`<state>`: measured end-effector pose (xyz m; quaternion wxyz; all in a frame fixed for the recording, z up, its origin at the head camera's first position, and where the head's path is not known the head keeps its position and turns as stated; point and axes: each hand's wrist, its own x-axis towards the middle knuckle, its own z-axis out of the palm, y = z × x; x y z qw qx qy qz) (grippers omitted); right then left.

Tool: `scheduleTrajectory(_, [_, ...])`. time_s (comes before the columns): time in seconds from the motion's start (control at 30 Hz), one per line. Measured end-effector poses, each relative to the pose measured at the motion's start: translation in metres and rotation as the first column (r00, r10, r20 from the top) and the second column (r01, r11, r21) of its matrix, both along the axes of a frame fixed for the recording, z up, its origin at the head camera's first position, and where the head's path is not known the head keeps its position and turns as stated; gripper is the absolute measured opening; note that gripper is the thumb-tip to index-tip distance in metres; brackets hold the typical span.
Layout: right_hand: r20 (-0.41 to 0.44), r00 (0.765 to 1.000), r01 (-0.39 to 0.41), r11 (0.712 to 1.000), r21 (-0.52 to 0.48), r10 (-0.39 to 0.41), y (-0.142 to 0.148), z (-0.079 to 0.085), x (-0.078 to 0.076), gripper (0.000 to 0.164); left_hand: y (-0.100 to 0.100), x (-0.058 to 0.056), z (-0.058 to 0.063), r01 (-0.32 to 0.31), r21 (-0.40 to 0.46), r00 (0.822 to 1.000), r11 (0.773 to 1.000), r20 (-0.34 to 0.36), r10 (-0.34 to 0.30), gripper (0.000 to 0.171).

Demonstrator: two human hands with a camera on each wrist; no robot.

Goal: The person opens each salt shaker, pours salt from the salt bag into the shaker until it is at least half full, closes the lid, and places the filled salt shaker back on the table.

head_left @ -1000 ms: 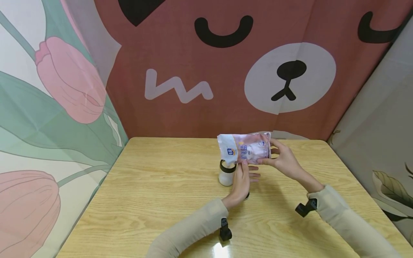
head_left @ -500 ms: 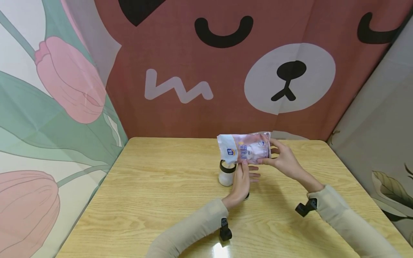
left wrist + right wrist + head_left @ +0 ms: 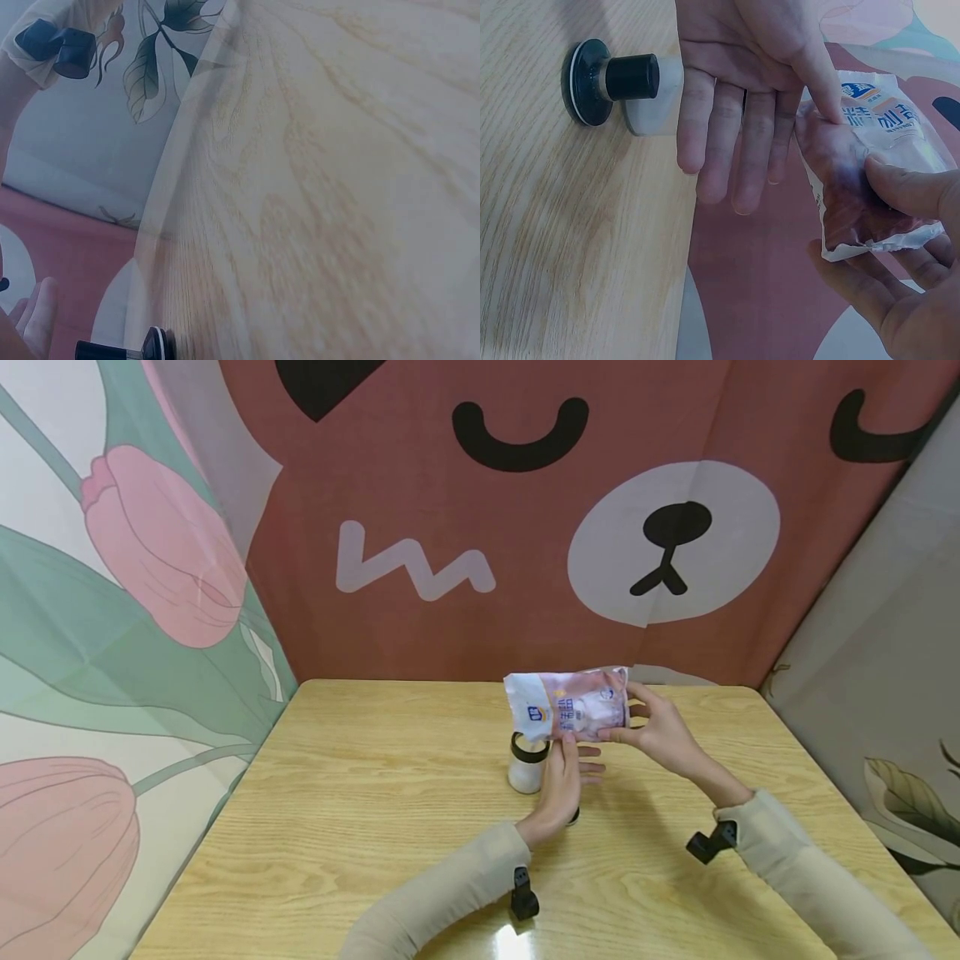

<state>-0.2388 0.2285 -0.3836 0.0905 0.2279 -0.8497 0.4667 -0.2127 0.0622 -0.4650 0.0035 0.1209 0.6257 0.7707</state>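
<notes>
Nearest, two cream sleeves (image 3: 442,885) over a wood-grain desk (image 3: 337,802), with a small black camera (image 3: 524,895) at each cuff and a bright glare spot on the wood. Just past the left cuff, flat on its round base with the knob upright, a black knobbed piece (image 3: 626,76), mostly hidden in the head view. Above it, the left hand (image 3: 562,787), wide, fingers straight and a little spread, thumb at the lower edge of a pink-and-white packet (image 3: 573,703), apparently touching. Beside those fingers, upright on the desk, a whitish jar (image 3: 526,774) with a dark rim, partly covered by the packet's left end; contact between the two impossible to tell. Farther, the right hand (image 3: 656,735), holding the packet by its right end between thumb and fingers, blue lettering outward, well above the desk. Behind everything, a reddish-brown cloth (image 3: 420,635) with a printed bear face.
</notes>
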Motion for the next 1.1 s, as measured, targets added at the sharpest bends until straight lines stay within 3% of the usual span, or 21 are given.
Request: scheduleTrajectory(1.1, [-0.01, 1.0, -0.014, 1.0, -0.007, 0.014, 0.0008, 0.0003, 0.0002, 0.069, 0.0001, 0.0009, -0.0005, 0.001, -0.006, 1.0, 1.0, -0.007, -0.001, 0.051])
